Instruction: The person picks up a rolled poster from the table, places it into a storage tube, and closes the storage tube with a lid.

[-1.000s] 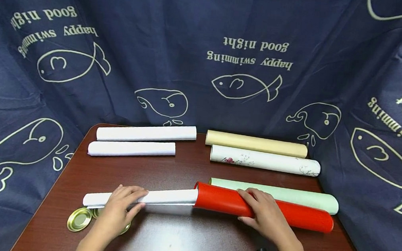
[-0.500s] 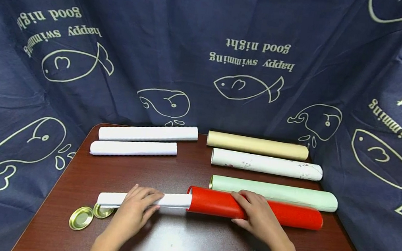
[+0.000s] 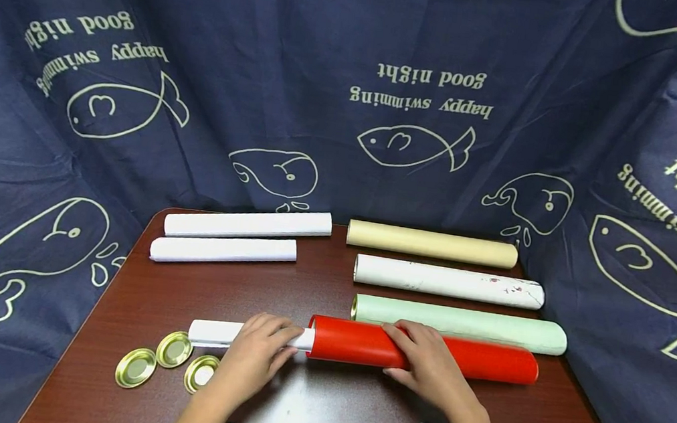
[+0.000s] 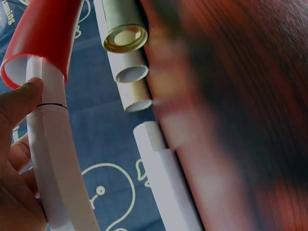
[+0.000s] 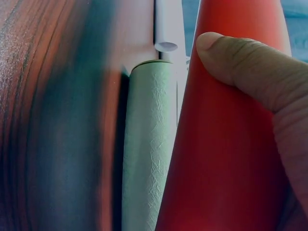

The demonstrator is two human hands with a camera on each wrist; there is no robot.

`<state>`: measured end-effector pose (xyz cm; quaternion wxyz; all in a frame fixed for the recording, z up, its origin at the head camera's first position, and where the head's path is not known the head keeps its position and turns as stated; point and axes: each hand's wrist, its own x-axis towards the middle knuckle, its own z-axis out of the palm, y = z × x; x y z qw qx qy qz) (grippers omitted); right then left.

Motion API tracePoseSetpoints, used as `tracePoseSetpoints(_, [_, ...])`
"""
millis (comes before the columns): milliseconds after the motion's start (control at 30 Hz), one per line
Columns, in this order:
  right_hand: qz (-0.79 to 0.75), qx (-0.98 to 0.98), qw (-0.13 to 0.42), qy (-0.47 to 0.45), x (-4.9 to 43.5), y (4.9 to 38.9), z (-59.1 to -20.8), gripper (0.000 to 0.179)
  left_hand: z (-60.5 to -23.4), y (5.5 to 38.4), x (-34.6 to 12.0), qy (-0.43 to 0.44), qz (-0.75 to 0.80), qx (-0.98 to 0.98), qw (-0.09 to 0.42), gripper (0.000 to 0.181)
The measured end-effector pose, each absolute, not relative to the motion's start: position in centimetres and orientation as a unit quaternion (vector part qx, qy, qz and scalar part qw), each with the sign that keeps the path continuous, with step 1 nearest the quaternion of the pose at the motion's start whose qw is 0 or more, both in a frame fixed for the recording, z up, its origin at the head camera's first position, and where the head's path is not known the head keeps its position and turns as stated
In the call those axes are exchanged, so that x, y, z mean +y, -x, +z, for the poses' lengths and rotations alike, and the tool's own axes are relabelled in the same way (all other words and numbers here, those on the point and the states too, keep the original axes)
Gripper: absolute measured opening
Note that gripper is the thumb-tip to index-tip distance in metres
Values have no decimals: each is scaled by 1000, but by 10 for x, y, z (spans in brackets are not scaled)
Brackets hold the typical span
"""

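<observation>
A rolled sheet of white paper point(image 3: 216, 332) sits partly inside the left mouth of a red cardboard tube point(image 3: 351, 341). My left hand point(image 3: 260, 349) grips the paper roll just short of that mouth. In the left wrist view the thumb lies along the roll point(image 4: 55, 144), close to the red rim. My right hand point(image 3: 431, 361) holds the red tube around its middle, and in the right wrist view its thumb presses across the red surface point(image 5: 226, 144). How deep the roll reaches is hidden by the tube.
Behind the red tube lies a pale green tube point(image 3: 462, 322), then a flowered white tube point(image 3: 447, 281) and a cream tube point(image 3: 432, 243). Two white paper rolls, a back one point(image 3: 247, 223) and a front one point(image 3: 223, 250), lie back left. Three gold lids, one at far left point(image 3: 135, 368), sit front left.
My left hand has slid right, and the paper roll has gone further into the red tube. The red tube and right hand have shifted slightly left. The flowered tube has rolled a little forward.
</observation>
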<state>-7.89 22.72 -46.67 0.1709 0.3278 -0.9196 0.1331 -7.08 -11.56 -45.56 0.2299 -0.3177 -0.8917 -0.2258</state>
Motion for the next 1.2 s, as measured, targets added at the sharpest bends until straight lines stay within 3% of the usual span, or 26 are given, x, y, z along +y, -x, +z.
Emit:
tracePoseSetpoints(533, [139, -914, 189, -330, 222, 83, -474, 77, -454, 71, -117, 372, -218, -868, 248, 32])
tracePoseSetpoints(733, [141, -916, 192, -324, 223, 84, -473, 76, -448, 67, -146, 321, -209, -881, 277, 39])
tracePoseSetpoints(967, [139, -914, 197, -326, 224, 84, -475, 76, -447, 63, -182, 248, -208, -907, 270, 55])
tracePoseSetpoints(1200, [145, -912, 200, -329, 221, 84, -478, 77, -450, 60, -200, 211, -209, -920, 254, 46])
